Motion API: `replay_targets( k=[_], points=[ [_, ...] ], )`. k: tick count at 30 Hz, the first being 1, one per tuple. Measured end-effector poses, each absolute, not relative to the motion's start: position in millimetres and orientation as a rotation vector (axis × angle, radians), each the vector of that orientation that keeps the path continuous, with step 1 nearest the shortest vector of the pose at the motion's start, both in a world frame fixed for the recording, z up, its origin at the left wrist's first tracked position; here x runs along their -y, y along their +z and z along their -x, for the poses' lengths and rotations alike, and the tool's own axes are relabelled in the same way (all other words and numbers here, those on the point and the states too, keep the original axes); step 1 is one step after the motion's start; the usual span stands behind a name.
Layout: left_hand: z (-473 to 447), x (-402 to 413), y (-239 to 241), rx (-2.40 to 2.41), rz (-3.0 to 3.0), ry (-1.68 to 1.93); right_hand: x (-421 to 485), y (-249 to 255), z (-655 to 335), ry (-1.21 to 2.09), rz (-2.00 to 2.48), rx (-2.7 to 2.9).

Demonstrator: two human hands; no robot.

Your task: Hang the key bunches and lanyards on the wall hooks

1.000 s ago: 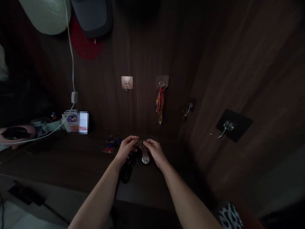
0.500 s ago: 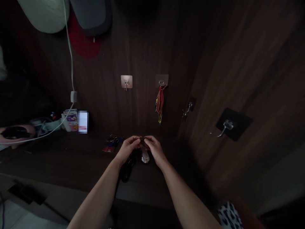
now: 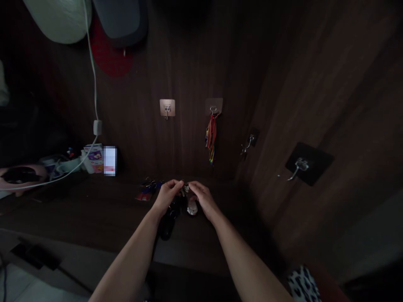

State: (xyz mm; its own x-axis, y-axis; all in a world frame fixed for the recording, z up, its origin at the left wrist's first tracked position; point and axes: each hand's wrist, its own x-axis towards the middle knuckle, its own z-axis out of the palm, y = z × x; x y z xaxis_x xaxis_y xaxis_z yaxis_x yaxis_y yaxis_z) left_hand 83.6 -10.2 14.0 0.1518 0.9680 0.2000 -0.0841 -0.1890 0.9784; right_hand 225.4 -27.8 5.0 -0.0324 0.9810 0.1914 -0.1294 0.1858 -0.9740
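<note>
My left hand (image 3: 167, 197) and my right hand (image 3: 204, 199) meet low over a dark wooden shelf (image 3: 94, 209). Their fingertips pinch a small bunch of metal keys (image 3: 185, 189) from either side. Below my right hand lies a silver key fob (image 3: 192, 207). A black key fob (image 3: 167, 224) sits under my left wrist, partly hidden. Left of my left hand rests a key bunch with a red and blue tag (image 3: 147, 191).
Above the shelf, a dark wood wall carries several adhesive hooks, one (image 3: 167, 108) bare and another (image 3: 213, 110) holding a multicoloured lanyard (image 3: 211, 136). A white cable (image 3: 93, 84) runs to boxes (image 3: 92, 158) at the left.
My hands have drawn slightly apart, and the metal keys now show between my fingertips. The silver fob and black fob stay in place.
</note>
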Motion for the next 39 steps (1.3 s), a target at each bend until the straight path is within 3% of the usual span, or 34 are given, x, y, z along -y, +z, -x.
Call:
replay_targets(
  k=[39],
  points=[
    [-84.8,16.8,19.0,-0.91,-1.422,1.257,31.1,13.5,-231.5,1.297,0.702,0.978]
  ],
)
